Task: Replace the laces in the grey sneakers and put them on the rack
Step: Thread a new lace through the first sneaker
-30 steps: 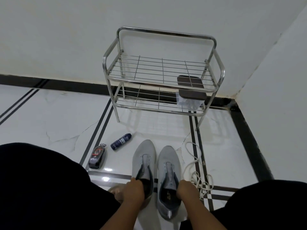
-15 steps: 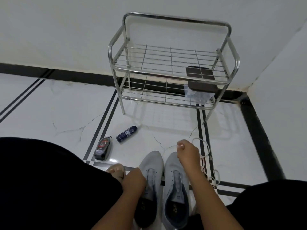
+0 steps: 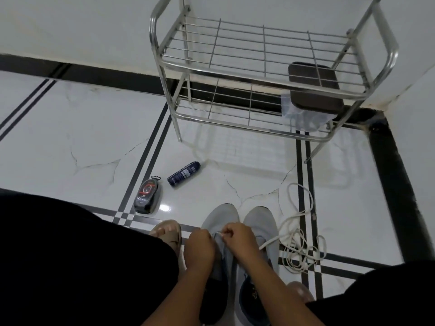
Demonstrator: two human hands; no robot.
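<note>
Right hand [image 3: 237, 238] pinches the white lace [image 3: 303, 234] over the left sneaker [image 3: 220, 220]; left hand [image 3: 199, 249] grips its side. Spray can [image 3: 183, 173] and polish bottle [image 3: 147, 195] lie between sneakers and rack [image 3: 270, 67].

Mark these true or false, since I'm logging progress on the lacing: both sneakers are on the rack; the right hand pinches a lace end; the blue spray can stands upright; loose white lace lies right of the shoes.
1. Both grey sneakers are on the rack. False: they stand on the floor.
2. The right hand pinches a white lace end. True.
3. The blue spray can stands upright. False: it lies on its side.
4. Loose lace lies right of the shoes. True.
</note>
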